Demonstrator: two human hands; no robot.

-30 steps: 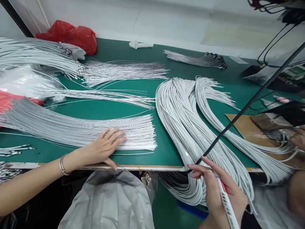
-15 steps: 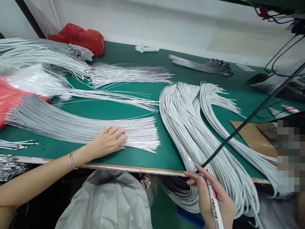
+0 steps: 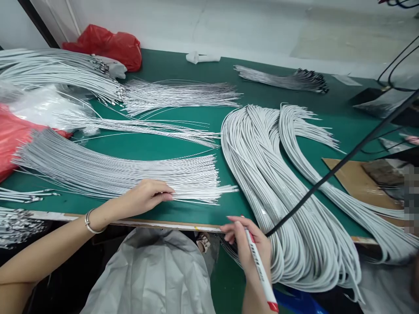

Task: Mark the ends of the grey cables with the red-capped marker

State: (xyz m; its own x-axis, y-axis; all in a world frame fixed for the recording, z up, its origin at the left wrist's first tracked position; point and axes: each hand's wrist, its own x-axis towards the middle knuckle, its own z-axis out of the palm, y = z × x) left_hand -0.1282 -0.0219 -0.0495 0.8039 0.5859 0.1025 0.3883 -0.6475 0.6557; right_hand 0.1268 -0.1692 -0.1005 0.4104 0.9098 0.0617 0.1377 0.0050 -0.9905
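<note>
Head view: lower right, right grip closed around a slim white marker, smooth, round, red towards both ends; with the tip partly hidden, impossible to tell whether capped, hence a possible stray smear on pale wire if bare. Bottom centre, soft, creased grey cloth. Right of centre, a thick hank of grey cables, rubbery-looking, looped over the tabletop edge; liable to slide off under its own hanging weight. Across it, a straight black cord, easy to snag with a sideways swing. Centre, left grip pinching a few thin white wires, with ends jutting right past the wire pile beneath; apt to drag neighbours askew, given no visible tie. Fine, ribbed, gently bowed texture there. Beyond, loose springy strands, prone to tangling. Upper right, a slender dark-tipped bundle; upper left, a glossy, crinkled red bag. Behind, pale wall.
</note>
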